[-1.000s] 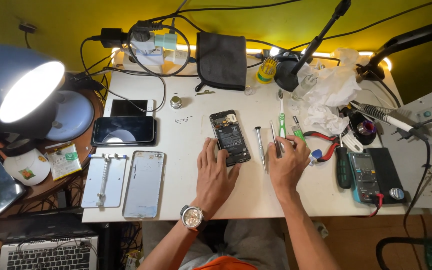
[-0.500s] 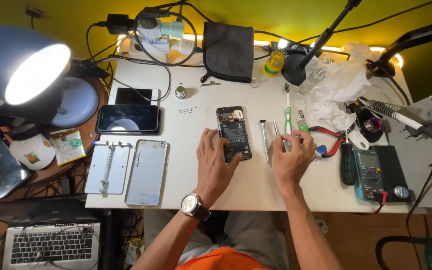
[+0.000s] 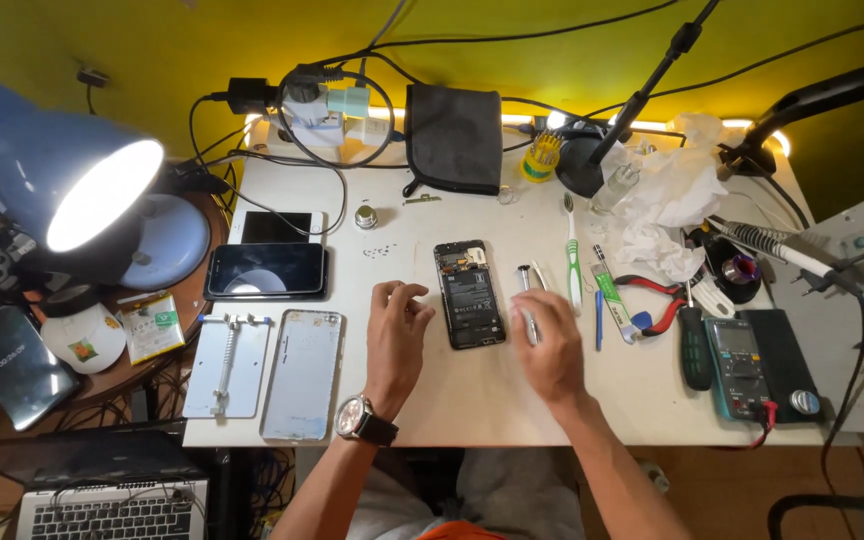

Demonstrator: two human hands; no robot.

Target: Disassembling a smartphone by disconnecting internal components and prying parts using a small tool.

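Opened phone point(image 3: 470, 294) lies back-off, mid-desk. Left hand point(image 3: 395, 335) rests just left of it, fingers loosely curled, empty. Right hand point(image 3: 549, 350), right of the phone, pinches a slim metal tool point(image 3: 528, 318). Risk: tiny screws point(image 3: 380, 251) up-left of the phone could scatter if brushed.

1. My right hand point(image 3: 552, 352) covers the lower end of the metal tool point(image 3: 527, 300); my grip on it can't be told.
2. At seven o'clock, the laptop point(image 3: 112, 505) is cut off by the bottom edge.
3. At nine o'clock, the lamp point(image 3: 62, 190) runs off the left edge.
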